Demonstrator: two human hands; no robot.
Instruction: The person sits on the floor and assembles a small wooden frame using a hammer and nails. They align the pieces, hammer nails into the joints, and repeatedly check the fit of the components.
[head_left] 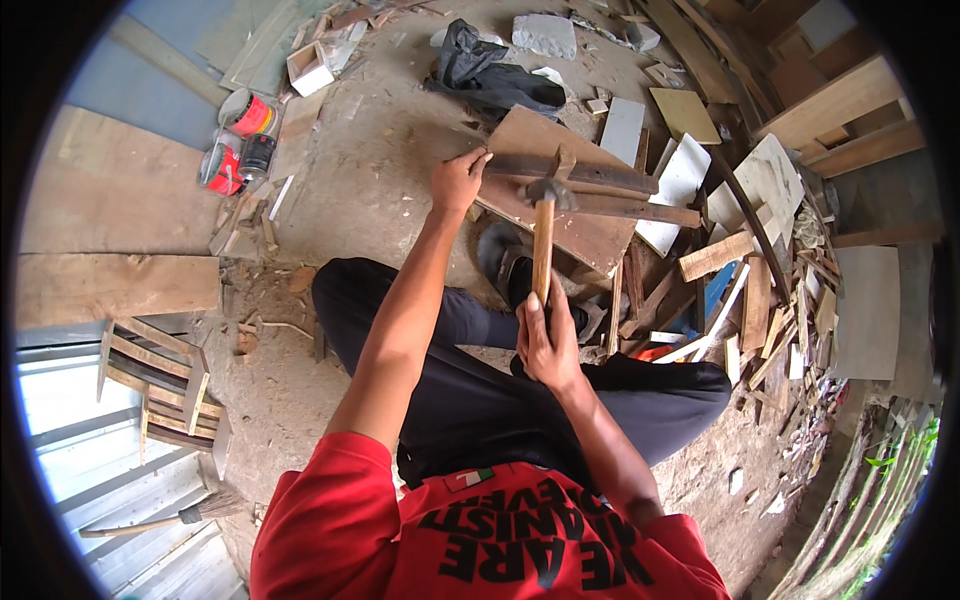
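Right grip (545, 340) closed tight around hammer (543, 235) handle end, head ahead of it, resting on dark wood strip (575, 172). Left grip (457, 182) curled, fingertips pinching strip's near end, just left of hammer head. Strip lying across brown board (560, 225).

Red shirt (400, 530) with black print, black trousers (480, 400), brown wooden hammer handle (541, 255), red cans (240, 140).

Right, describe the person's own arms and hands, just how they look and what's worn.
Both forearms are bare. The left hand and right hand wear no gloves, and no rings or watch are visible. Short red sleeves of a T-shirt with black lettering cover the upper arms.
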